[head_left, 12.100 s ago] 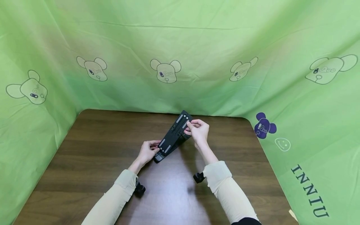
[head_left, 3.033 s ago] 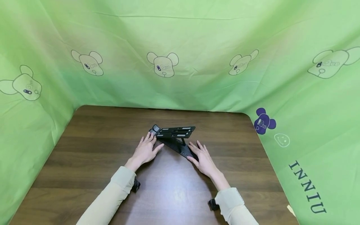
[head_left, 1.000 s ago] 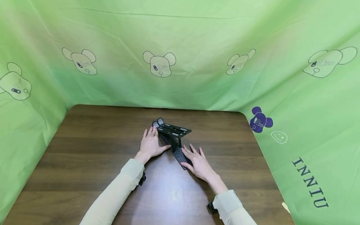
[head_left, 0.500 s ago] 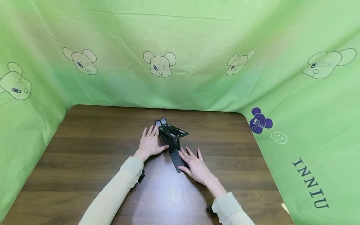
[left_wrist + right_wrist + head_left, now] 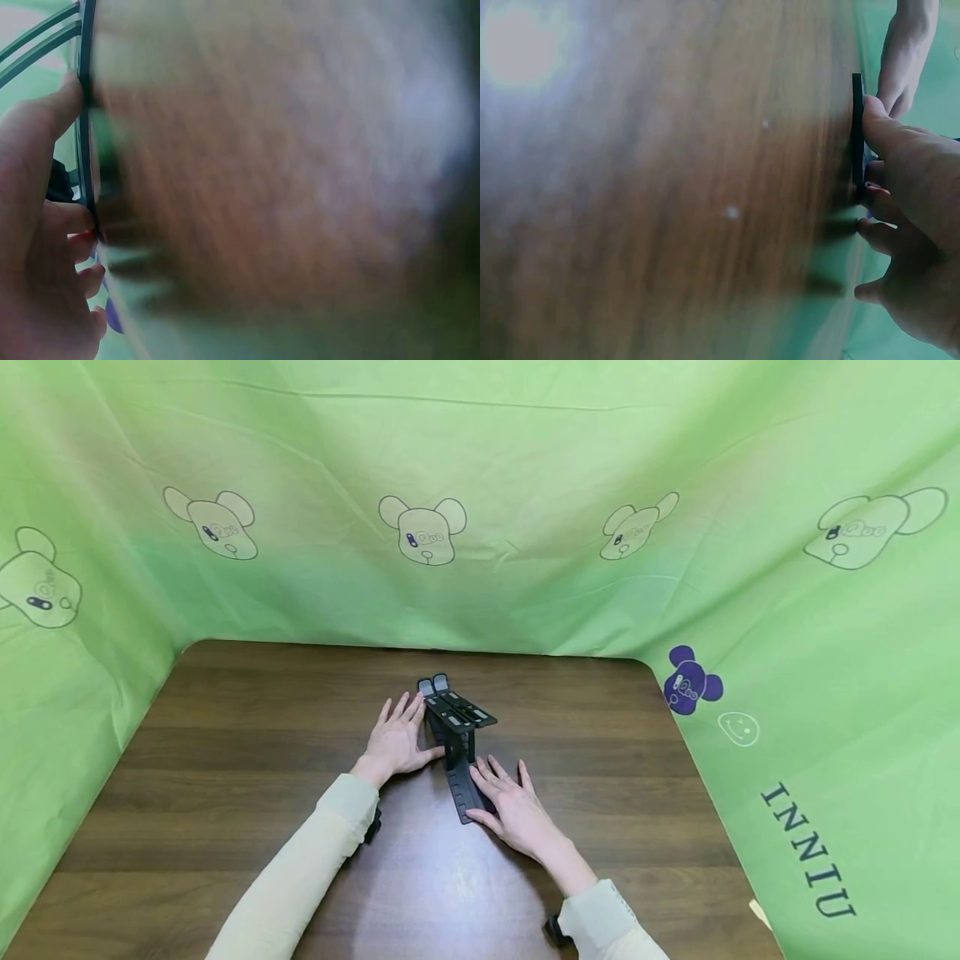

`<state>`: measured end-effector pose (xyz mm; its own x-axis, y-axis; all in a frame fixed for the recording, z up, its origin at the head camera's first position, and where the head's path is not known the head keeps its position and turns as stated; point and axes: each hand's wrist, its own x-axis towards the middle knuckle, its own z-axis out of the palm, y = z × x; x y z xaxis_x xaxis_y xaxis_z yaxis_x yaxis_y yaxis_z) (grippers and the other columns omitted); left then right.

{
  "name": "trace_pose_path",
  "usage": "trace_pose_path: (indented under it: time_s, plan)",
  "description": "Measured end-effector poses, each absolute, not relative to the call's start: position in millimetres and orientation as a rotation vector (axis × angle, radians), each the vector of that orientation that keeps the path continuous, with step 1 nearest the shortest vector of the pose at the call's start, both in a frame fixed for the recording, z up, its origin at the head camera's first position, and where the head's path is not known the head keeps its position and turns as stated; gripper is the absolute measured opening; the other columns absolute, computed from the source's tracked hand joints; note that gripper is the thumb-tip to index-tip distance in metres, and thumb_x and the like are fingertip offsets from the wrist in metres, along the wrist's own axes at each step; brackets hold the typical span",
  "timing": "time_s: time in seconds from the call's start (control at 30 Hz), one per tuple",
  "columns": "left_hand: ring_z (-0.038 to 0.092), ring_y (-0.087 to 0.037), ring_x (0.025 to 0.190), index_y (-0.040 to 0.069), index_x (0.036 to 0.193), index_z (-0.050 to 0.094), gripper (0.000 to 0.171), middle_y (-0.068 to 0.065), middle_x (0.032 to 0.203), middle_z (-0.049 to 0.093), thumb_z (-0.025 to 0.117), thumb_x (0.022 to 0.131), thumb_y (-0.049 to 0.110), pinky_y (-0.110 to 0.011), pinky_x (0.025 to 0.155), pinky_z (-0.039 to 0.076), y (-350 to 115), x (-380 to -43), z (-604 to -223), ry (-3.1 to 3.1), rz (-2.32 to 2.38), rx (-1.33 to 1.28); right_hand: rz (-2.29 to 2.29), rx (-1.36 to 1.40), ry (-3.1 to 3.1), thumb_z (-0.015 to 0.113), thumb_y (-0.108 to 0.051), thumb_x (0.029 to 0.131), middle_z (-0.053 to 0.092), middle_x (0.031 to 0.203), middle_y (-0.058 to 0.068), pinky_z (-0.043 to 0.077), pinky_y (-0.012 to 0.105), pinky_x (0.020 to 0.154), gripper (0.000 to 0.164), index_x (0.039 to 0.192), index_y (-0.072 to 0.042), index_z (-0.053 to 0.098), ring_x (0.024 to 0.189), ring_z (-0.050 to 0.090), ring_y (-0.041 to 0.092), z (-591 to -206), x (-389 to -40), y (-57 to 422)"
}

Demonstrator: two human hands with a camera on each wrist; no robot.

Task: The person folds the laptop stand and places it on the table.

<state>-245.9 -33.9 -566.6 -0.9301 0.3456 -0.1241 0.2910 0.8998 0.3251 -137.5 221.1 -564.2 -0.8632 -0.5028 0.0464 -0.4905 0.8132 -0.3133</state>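
Observation:
A black folding laptop stand (image 5: 462,783) stands unfolded on the wooden table in the head view, its base running from back to front. Its slotted top plate (image 5: 463,710) with pale pads is raised on a support, and two grey-padded hooks rise at the far end. My left hand (image 5: 395,745) lies along the left side, fingers straight at the far end and thumb at the middle. Over the near right end of the base rests my right hand (image 5: 516,810), fingers spread. In the right wrist view the base (image 5: 858,127) appears as a thin dark edge by the thumb and fingers.
The brown wooden table (image 5: 247,760) is ringed at the back and sides by a green curtain (image 5: 525,593) printed with bear heads. A small pale piece (image 5: 760,913) shows at the table's right edge. Black wrist cameras (image 5: 557,932) sit below the cuffs.
Long ago the stand was held tilted; since then it has been set on the table. Over the last second its near end has swung left, so it points more straight back. Both hands moved with it.

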Motion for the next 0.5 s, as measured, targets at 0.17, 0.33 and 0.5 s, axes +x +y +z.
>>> trace_pose_path:
  time_s: [0.17,0.33,0.5]
  plan:
    - [0.013,-0.033,0.174,0.004,0.174,0.024,0.104,-0.010,0.186,0.019,0.065,0.103,0.067,-0.053,0.144,0.009,-34.8,-240.6,-563.3,2.876,0.480,0.435,-0.746,-0.809,2.955,0.070,-0.056,0.103,0.059,0.163,0.018,0.022,0.087,0.124,0.074,0.158,-0.008,0.059,0.156,0.049,0.045,-582.8,-142.6,225.9]
    - [0.025,-0.037,0.171,-0.002,0.171,0.031,0.093,-0.021,0.181,0.029,0.066,0.107,0.055,-0.053,0.142,0.019,-33.8,-225.5,-561.4,2.912,0.526,0.419,-0.927,-0.804,2.948,0.072,-0.065,0.098,0.061,0.163,0.013,0.022,0.085,0.124,0.078,0.155,-0.013,0.062,0.156,0.050,0.042,-606.4,-148.5,236.2]
    - [0.032,-0.040,0.168,-0.005,0.166,0.041,0.082,-0.025,0.176,0.038,0.069,0.108,0.046,-0.054,0.140,0.024,-31.8,-206.2,-554.2,2.914,0.598,0.501,-0.949,-0.755,2.935,0.084,-0.049,0.095,0.058,0.163,0.021,0.025,0.080,0.127,0.080,0.156,-0.005,0.058,0.157,0.048,0.045,-589.8,-150.7,241.7]
